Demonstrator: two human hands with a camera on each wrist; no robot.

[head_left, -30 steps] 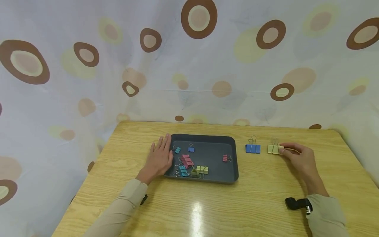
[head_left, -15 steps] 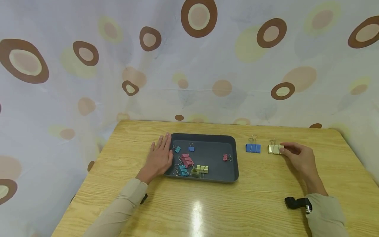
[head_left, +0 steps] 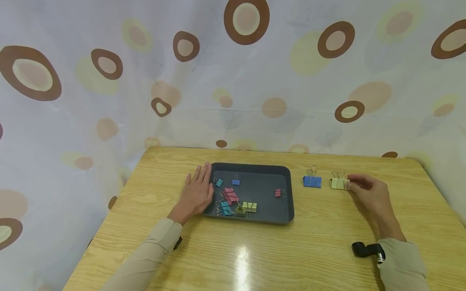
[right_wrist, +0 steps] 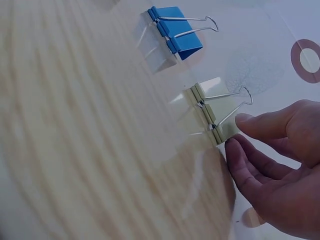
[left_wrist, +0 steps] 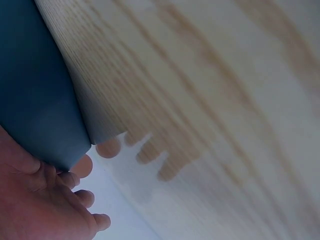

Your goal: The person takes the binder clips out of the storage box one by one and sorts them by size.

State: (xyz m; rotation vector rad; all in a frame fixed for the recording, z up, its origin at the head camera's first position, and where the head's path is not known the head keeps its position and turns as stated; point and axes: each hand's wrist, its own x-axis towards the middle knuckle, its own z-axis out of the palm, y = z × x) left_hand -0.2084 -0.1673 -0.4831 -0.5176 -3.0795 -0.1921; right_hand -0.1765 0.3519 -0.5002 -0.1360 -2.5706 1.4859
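On the right of the table, the right hand [head_left: 372, 198] pinches the right end of a yellow binder clip [head_left: 338, 184] between thumb and fingers. In the right wrist view the hand [right_wrist: 285, 165] is at the end of the yellow clip [right_wrist: 220, 107], its wire handles up. A large blue clip [head_left: 312, 181] lies just left of it, untouched. The left hand [head_left: 194, 194] lies flat with straight fingers along the left side of the dark tray [head_left: 262, 220]; the left wrist view shows this hand [left_wrist: 45, 200] against the tray wall [left_wrist: 40, 85].
Inside the tray are a red clip [head_left: 231, 196], a teal clip [head_left: 226, 209], a yellow clip [head_left: 249, 207], a small blue clip [head_left: 236, 182], a small red clip [head_left: 278, 193] and others. A patterned curtain [head_left: 204, 89] hangs behind the wooden table [head_left: 204, 250].
The yellow clip has turned slightly under the right hand's fingers, and its handles stand at a different angle. The left hand has kept its place by the tray.
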